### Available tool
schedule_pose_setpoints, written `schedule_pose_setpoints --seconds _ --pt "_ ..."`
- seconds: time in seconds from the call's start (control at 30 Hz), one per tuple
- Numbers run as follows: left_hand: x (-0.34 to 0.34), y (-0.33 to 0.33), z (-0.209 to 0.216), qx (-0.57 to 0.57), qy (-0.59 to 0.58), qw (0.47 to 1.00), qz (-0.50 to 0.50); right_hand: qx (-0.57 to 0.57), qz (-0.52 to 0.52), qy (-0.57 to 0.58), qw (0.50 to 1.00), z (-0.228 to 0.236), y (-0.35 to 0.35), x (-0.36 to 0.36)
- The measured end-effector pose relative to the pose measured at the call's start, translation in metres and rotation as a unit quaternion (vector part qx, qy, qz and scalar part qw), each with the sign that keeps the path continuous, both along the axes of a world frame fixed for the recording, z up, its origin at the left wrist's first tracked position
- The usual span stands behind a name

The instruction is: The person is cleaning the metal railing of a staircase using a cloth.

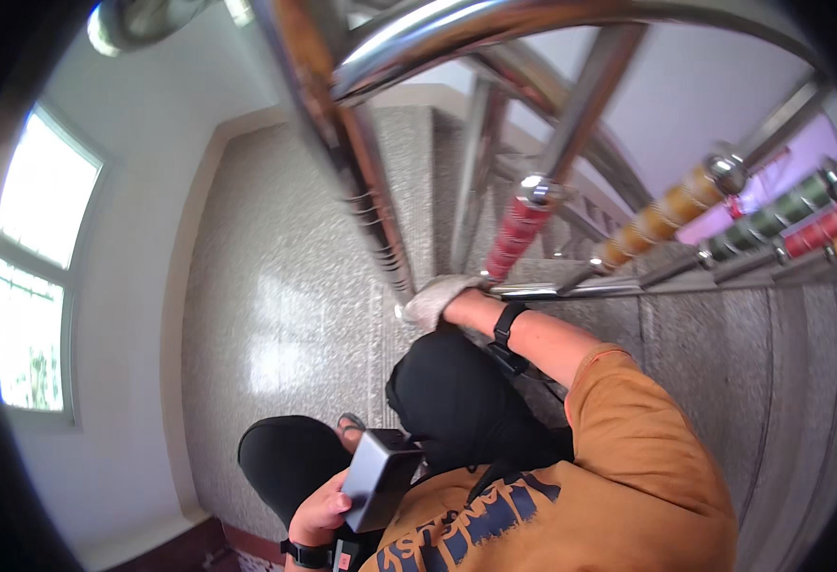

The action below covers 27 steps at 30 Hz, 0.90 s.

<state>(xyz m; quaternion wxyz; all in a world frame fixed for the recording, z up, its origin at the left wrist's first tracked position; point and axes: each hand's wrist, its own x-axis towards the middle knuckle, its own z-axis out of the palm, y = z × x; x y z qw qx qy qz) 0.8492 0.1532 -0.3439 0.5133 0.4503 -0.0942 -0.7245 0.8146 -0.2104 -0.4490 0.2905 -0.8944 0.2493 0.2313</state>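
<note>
My right hand (454,307) reaches down to the foot of a tall shiny metal railing post (380,205). A whitish cloth (434,300) covers its fingers and lies against the bottom rail beside the post; the fingers themselves are hidden. Low in front of my body, my left hand (321,507) grips a grey box-shaped device (378,477) with a dark end. Close to the cloth rises a baluster with a red ribbed sleeve (516,238).
More balusters with yellow (661,219) and green (771,224) sleeves line the right. A curved handrail (475,33) arches overhead. Speckled stone landing (275,248) spreads at left below a bright window (41,267). Stone steps (704,381) lie at right. My bent knees (456,400) are close below the cloth.
</note>
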Motion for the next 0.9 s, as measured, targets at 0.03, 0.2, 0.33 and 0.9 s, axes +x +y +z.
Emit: schedule_pose_setpoints --seconds 0.03,0.2,0.33,0.9 --pt "0.0 -0.009 0.001 -0.01 -0.004 1.0 -0.008 -0.033 0.092 -0.074 0.992 -0.049 -0.012 -0.005" --pt "-0.006 -0.03 0.014 -0.048 0.0 0.998 -0.03 0.009 0.171 -0.092 0.981 0.036 -0.014 -0.069" --pt "-0.006 -0.028 0.005 -0.057 -0.056 0.996 -0.029 0.211 -0.013 0.022 0.977 0.101 -0.034 -0.138" --pt "0.0 -0.044 -0.022 0.043 -0.186 0.981 0.025 0.326 -0.186 -0.787 0.49 0.317 0.002 -0.374"
